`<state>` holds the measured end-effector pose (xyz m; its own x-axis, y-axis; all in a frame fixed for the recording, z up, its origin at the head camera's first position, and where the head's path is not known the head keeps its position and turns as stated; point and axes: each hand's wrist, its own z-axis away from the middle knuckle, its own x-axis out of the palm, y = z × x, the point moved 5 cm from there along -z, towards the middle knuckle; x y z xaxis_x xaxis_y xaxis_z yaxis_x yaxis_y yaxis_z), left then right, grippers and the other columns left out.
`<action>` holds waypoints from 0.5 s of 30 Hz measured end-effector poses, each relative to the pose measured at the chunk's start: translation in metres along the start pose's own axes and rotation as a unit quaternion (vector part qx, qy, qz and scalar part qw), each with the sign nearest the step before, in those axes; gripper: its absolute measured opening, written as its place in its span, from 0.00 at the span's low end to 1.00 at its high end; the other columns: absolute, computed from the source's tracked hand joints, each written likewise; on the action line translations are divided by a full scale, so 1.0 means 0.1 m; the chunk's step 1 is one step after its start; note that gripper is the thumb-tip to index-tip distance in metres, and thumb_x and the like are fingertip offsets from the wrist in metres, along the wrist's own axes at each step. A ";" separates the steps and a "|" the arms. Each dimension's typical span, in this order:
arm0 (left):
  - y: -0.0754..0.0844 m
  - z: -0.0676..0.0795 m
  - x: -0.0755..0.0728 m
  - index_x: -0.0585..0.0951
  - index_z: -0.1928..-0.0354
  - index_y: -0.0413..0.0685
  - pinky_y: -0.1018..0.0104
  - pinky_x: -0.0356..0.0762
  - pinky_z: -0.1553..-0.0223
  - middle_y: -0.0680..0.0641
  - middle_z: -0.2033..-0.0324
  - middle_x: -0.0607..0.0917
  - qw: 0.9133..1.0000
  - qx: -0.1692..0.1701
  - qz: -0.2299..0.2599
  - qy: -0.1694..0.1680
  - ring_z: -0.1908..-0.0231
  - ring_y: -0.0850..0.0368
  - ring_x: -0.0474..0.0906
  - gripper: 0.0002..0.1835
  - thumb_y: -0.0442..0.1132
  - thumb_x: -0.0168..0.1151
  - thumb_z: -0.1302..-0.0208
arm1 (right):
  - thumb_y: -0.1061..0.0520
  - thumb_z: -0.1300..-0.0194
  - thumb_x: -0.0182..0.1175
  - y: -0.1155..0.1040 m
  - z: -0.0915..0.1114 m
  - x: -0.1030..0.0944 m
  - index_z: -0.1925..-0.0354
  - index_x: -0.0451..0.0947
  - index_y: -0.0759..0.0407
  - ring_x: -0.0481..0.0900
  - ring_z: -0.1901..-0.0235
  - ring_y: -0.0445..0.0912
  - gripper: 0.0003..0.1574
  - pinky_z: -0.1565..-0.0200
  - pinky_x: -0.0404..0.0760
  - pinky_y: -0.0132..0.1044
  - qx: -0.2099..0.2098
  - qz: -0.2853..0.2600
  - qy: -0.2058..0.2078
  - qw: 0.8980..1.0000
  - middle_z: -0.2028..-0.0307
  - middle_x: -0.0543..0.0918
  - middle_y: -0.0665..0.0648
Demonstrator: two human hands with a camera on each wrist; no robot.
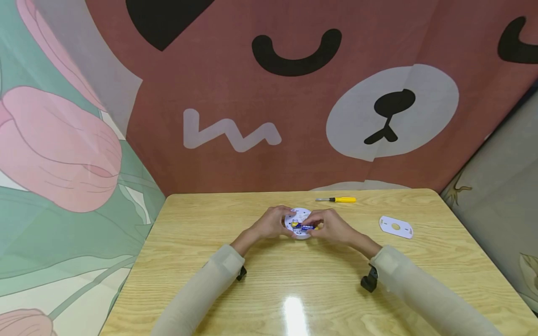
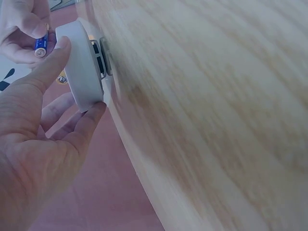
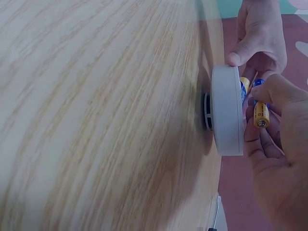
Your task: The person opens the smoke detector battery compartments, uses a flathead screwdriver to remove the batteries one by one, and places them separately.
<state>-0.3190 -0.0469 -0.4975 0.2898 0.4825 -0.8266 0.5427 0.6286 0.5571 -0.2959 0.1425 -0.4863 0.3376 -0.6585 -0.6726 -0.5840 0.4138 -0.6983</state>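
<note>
A round white smoke detector [image 1: 300, 213] stands over the wooden table with its flat back facing up and its vented side [image 2: 99, 60] toward the tabletop. My left hand [image 1: 272, 222] grips its rim from the left, thumb on the upper edge and fingers below. Between the thumb and fingers of my right hand [image 1: 333, 227] is a blue and yellow battery [image 3: 261, 113], pinched right over the detector's back. A second blue and yellow battery [image 3: 244, 86] shows at the detector's back, partly hidden behind the fingers.
A yellow-handled screwdriver [image 1: 345, 199] lies near the table's far edge. To the right is a white mounting plate [image 1: 406, 229] with a round hole. Behind the table [image 1: 260, 289] hangs a printed cloth [image 1: 227, 84] with a bear face.
</note>
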 end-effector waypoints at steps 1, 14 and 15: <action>0.00 0.00 0.00 0.81 0.32 0.41 0.54 0.72 0.28 0.41 0.35 0.83 1.000 -0.001 0.000 -0.001 0.34 0.46 0.79 0.42 0.46 0.87 0.49 | 0.68 0.39 0.74 -0.01 0.00 -0.01 0.52 0.92 0.60 0.87 0.57 0.46 0.16 0.59 0.89 0.40 0.001 -0.001 0.003 1.000 0.55 0.91 0.56; 0.02 0.01 -0.01 0.82 0.33 0.40 0.54 0.70 0.27 0.42 0.34 0.83 1.000 -0.003 0.003 0.001 0.33 0.45 0.78 0.42 0.46 0.87 0.50 | 0.69 0.40 0.74 0.04 0.05 -0.12 0.53 0.92 0.59 0.88 0.57 0.48 0.17 0.57 0.89 0.40 0.003 0.007 0.010 1.000 0.56 0.91 0.56; 0.02 0.01 -0.01 0.82 0.33 0.41 0.54 0.71 0.27 0.42 0.34 0.83 1.000 -0.001 0.002 0.002 0.33 0.45 0.78 0.42 0.46 0.88 0.50 | 0.70 0.41 0.74 0.05 0.06 -0.14 0.53 0.92 0.59 0.87 0.57 0.48 0.17 0.57 0.89 0.40 0.002 0.008 0.013 1.000 0.56 0.91 0.55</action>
<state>-0.3177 -0.0464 -0.4960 0.2887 0.4880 -0.8237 0.5402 0.6273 0.5610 -0.2993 0.1570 -0.4817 0.3090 -0.6678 -0.6772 -0.5868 0.4264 -0.6883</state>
